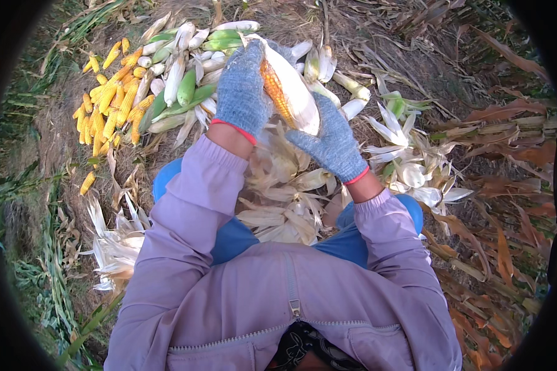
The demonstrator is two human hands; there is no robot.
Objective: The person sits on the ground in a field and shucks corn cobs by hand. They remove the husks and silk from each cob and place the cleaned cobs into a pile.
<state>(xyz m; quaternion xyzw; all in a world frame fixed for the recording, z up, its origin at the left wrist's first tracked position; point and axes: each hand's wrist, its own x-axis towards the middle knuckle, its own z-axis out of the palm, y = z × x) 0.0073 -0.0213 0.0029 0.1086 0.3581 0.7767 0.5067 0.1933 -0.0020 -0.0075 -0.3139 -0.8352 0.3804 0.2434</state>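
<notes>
Between my two gloved hands is an ear of corn (278, 93), its orange kernels bared along the left and a pale husk (296, 93) still covering the right. My left hand (241, 86), in a grey knitted glove with a red cuff, wraps the ear's left side near the upper end. On the lower right, my right hand (333, 141), gloved alike, grips the husk with its thumb lying near the ear's bottom end. Its other fingers are partly hidden behind the husk.
Husked yellow ears (108, 105) lie piled at the far left. Beside them is a heap of unhusked green and white ears (185, 86). Loose husks (284, 213) cover the ground between my knees, with more husks (408, 161) at the right. Dry cornstalks (501, 148) line the right side.
</notes>
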